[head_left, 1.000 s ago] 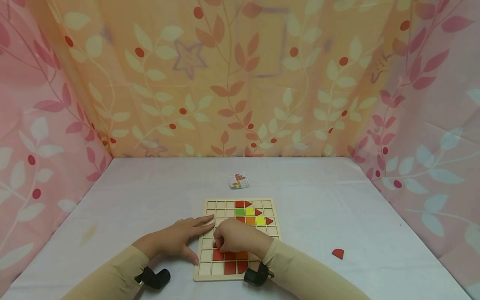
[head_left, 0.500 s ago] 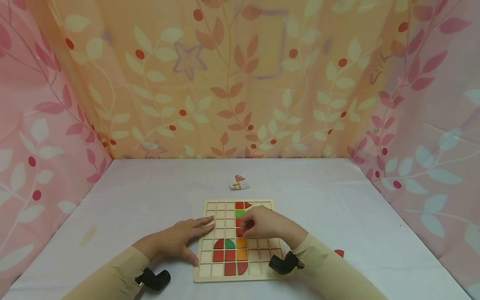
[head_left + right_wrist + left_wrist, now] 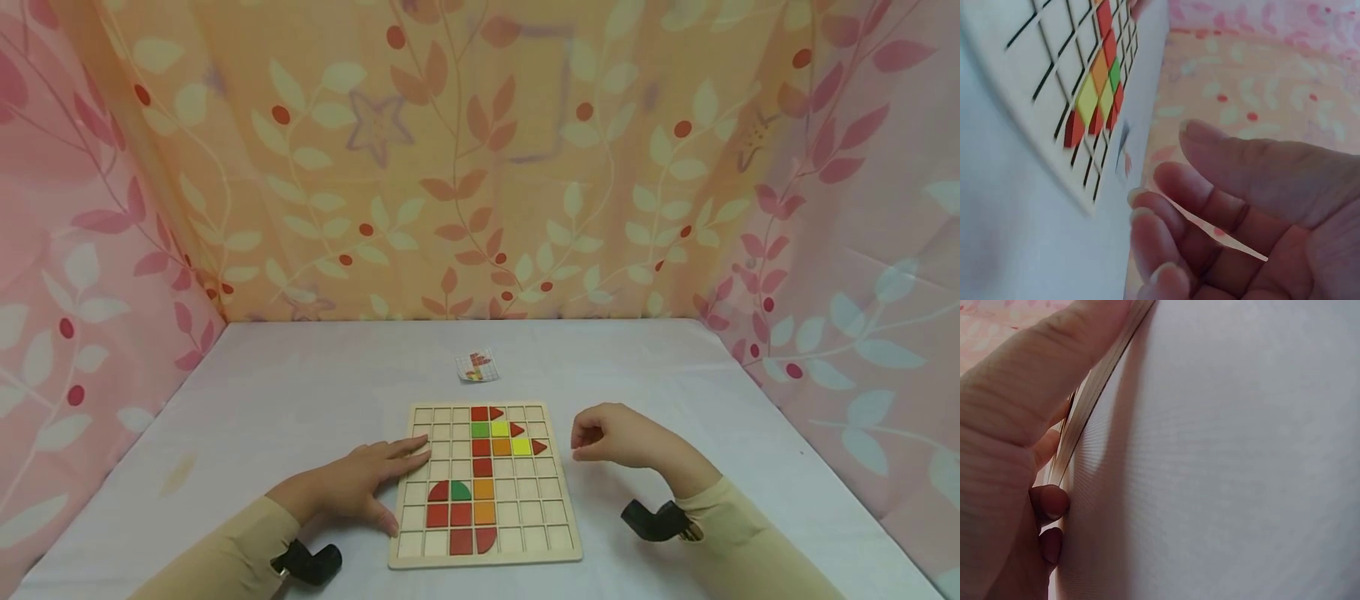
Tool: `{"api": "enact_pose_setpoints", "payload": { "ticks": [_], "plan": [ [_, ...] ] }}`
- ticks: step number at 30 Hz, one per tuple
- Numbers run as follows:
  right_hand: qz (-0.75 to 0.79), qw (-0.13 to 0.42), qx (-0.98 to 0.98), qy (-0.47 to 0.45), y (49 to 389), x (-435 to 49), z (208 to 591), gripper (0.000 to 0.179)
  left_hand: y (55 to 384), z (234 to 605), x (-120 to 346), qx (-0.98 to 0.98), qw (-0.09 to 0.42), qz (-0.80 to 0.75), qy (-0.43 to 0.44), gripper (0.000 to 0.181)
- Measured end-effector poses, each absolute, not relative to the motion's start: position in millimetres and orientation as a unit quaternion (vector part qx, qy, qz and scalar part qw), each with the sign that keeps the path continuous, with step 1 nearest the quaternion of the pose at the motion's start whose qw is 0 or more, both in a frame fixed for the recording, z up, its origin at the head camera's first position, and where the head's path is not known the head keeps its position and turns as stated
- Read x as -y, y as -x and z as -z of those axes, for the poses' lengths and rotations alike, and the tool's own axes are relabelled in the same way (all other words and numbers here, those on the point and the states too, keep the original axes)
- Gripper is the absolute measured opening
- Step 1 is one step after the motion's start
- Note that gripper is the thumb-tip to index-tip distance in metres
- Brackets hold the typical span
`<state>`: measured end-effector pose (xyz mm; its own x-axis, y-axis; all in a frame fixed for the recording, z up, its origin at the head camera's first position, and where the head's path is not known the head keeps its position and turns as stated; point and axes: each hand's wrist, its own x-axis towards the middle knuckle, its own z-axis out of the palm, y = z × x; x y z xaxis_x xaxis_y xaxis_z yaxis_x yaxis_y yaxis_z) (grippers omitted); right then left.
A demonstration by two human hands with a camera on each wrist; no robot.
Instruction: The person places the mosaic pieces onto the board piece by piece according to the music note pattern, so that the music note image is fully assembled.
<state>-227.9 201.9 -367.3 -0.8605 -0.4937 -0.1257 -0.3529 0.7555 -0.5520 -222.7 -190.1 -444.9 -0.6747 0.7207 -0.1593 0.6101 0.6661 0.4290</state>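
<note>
A wooden grid board (image 3: 486, 562) lies on the table, with coloured pieces set in its cells. Red squares (image 3: 461, 542), yellow squares (image 3: 521, 447) and orange squares (image 3: 484, 512) form a pattern with red triangles (image 3: 538, 447) and a green quarter-round (image 3: 460, 491). My left hand (image 3: 360, 479) rests at the board's left edge, fingers spread, thumb near the lower corner. To the right of the board, above the table, hovers my right hand (image 3: 622, 435). Its fingers are loosely curled, and the right wrist view shows nothing between thumb and fingers (image 3: 1154, 234).
Behind the board lies a small printed card (image 3: 477, 365) with a coloured grid picture. A flowered curtain (image 3: 480, 167) closes off the back, and pink cloth (image 3: 862, 292) hangs at the sides. White cloth (image 3: 315, 375) covers the table.
My right hand has moved from over the board's lower left, across it, to its right side. The arm now hides the loose red rounded piece seen earlier. The left hand stays put.
</note>
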Motion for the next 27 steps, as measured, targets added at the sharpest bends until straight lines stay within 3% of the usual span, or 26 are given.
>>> {"api": "enact_pose_setpoints", "payload": {
  "ticks": [15, 27],
  "plan": [
    [0.265, 0.179, -0.931, 0.176, 208, -291, 384, 0.021, 223, 445, 190, -0.898, 0.162, -0.173, -0.37, 0.098],
    [0.247, 0.202, -0.937, 0.144, 192, -319, 400, 0.029, 224, 446, 191, -0.898, 0.157, -0.169, -0.375, 0.098]
  ]
}}
